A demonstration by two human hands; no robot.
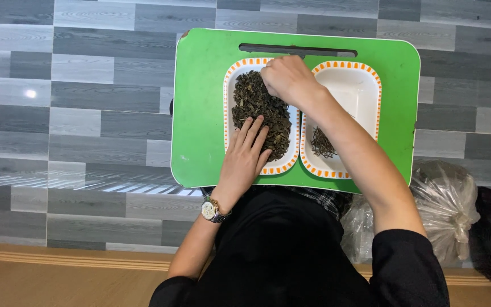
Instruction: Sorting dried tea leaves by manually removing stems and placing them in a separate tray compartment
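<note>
A green lap table (200, 113) carried two white trays with orange-dashed rims, side by side near its middle. The left tray (231, 122) was heaped with dark dried leaves (254, 102). The left hand (246, 152) lay flat at that tray's near edge, fingers (255, 128) stretched out and slightly spread, resting on the leaves and clamped on nothing. The right hand (286, 78) reached across to the far right corner of the same tray, fingers curled down into the pile; whether they pinched any leaves could not be told. The right tray (365, 85) held only a small clump of thin stems (322, 143) toward its near left corner, beneath the right forearm. A wristwatch (210, 211) sat on the left wrist.
</note>
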